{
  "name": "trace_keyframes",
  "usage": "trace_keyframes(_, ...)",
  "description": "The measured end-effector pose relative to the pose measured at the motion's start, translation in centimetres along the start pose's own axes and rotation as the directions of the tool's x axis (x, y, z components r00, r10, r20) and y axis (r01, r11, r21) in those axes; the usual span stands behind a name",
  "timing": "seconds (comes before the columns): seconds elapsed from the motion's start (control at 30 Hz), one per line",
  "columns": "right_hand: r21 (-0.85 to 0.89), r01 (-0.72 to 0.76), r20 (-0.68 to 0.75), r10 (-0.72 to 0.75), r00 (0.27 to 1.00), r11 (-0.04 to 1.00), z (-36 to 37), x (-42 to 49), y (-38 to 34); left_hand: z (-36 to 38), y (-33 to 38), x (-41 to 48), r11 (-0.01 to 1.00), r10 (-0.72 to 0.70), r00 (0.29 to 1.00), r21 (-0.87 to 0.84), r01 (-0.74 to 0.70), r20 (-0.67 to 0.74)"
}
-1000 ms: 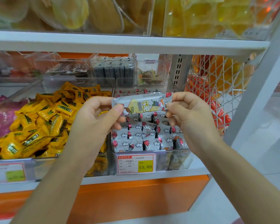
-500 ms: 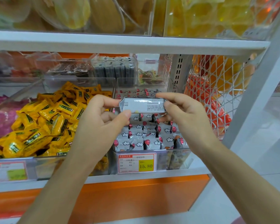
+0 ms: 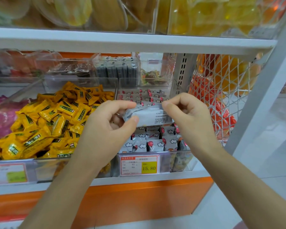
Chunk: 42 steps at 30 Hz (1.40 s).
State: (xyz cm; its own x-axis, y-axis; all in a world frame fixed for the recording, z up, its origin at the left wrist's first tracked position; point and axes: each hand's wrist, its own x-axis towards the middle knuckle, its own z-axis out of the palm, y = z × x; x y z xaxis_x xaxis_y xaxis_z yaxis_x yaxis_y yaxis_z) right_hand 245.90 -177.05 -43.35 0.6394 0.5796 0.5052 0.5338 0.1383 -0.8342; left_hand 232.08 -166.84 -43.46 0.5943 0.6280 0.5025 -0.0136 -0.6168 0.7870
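Observation:
A silver snack packet [image 3: 149, 116] with small printed text on its back is held level between both hands, above a clear bin [image 3: 180, 162] full of matching silver packets with cloud and red marks. My left hand [image 3: 111, 128] pinches the packet's left end between thumb and fingers. My right hand [image 3: 186, 118] pinches its right end, fingers curled over the top edge. The packet's printed front faces away from me.
A clear bin of yellow candy packets [image 3: 53, 123] sits to the left, pink packets [image 3: 0, 123] further left. A price tag reading 15.80 [image 3: 139, 165] fronts the silver packets' bin. A white wire basket [image 3: 224, 96] with orange goods hangs at right. A white shelf [image 3: 122, 40] runs overhead.
Both hands have turned the packet over, from its colourful front facing me to its plain printed back, and lowered it slightly toward the bin.

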Motion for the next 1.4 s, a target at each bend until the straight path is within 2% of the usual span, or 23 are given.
trace_keyframes(0.17,-0.063,0.065,-0.001,-0.065,0.998,0.996,0.3,-0.3,-0.5,0.5,0.1,-0.2,0.999,0.011,1.0,0.04,-0.01,-0.027)
trace_keyframes(0.27,-0.078,0.083,0.002,-0.083,0.997,0.994,0.3,-0.4,-0.7,0.4,0.0,0.0,0.998,-0.051,0.998,-0.038,0.05,-0.048)
trace_keyframes(0.53,-0.045,0.051,0.006,-0.051,0.999,0.998,0.5,-0.4,-0.6,0.4,-0.1,0.2,0.991,-0.111,0.99,-0.088,0.104,-0.083)
trace_keyframes(0.67,0.11,-0.049,0.131,0.035,0.991,0.993,0.2,-0.3,-0.7,0.3,-0.5,0.4,0.992,-0.115,0.984,-0.062,0.108,-0.136)
trace_keyframes(0.73,0.071,-0.02,0.198,0.006,0.98,0.997,0.0,-0.3,-0.7,0.1,-0.7,0.6,0.994,-0.108,0.98,-0.045,0.102,-0.164)
trace_keyframes(0.8,0.087,-0.002,0.198,-0.015,0.98,0.996,0.0,-0.2,-0.7,0.0,-0.7,0.7,0.997,-0.072,0.983,0.006,0.074,-0.169)
trace_keyframes(0.9,0.113,-0.039,0.091,0.029,0.995,0.993,-0.1,0.3,-0.4,0.3,-0.5,0.9,0.995,0.01,0.992,0.097,0.002,-0.127)
trace_keyframes(0.97,0.17,-0.087,0.02,0.084,0.996,0.982,-0.2,0.7,-0.1,0.5,-0.7,1.2,0.965,0.098,0.991,0.252,-0.072,-0.09)
trace_keyframes(1.03,0.198,-0.104,-0.035,0.113,0.993,0.975,-0.5,1.4,0.3,0.5,-1.1,1.7,0.891,0.147,0.989,0.438,-0.121,-0.026)
trace_keyframes(1.13,0.139,-0.087,-0.105,0.102,0.989,0.986,-0.8,2.5,0.9,0.4,-2.2,2.3,0.786,0.047,0.995,0.611,-0.094,0.092)
trace_keyframes(1.23,-0.014,-0.091,-0.129,0.089,0.988,0.996,-0.3,4.1,1.4,0.7,-3.3,2.6,0.723,-0.044,0.985,0.686,-0.085,0.17)
trace_keyframes(1.3,-0.194,-0.046,-0.074,0.032,0.997,0.98,0.4,5.2,1.4,0.7,-3.7,2.7,0.728,-0.05,0.983,0.68,-0.087,0.179)
trace_keyframes(1.4,-0.455,0.102,0.104,-0.061,0.993,0.884,1.6,6.6,1.1,0.7,-3.9,2.8,0.754,-0.044,0.984,0.652,-0.081,0.174)
